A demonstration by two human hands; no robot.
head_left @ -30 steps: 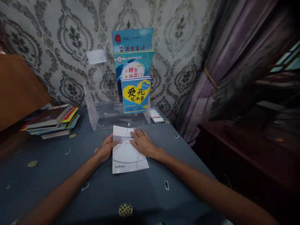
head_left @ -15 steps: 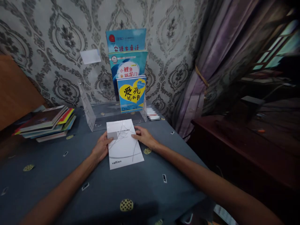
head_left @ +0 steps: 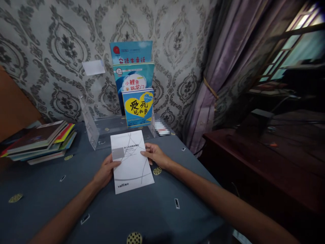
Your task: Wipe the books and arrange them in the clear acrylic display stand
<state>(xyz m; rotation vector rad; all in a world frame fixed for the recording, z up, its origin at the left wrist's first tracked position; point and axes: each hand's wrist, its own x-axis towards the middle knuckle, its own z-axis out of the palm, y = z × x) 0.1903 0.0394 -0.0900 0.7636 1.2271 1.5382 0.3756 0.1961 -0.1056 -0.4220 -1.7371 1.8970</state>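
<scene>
A thin white booklet [head_left: 132, 169] with grey lines and a grey square on its cover is held between my two hands, above the cloth. My left hand [head_left: 105, 171] grips its left edge, thumb on the cover, fingers hidden behind. On the opposite edge my right hand [head_left: 156, 156] pinches it, thumb on top and fingers underneath. Just beyond is a clear acrylic book stand [head_left: 90, 127]. Three upright books show at its right side: a blue book with a yellow heart [head_left: 138, 110], a teal book [head_left: 147, 74] behind it, and a taller blue book [head_left: 142, 49] at the back.
A stack of books [head_left: 40, 140] lies at the left, by a brown wooden board [head_left: 16, 105]. Dark patterned cloth [head_left: 182, 183] covers the table. A white card [head_left: 93, 67] is at the wall. Right of the table are a purple curtain [head_left: 215, 67] and a dark red cabinet [head_left: 243, 156].
The view has shifted, so the stand and books appear lower and further left. The booklet looks slightly larger and nearer, still held by both hands.
</scene>
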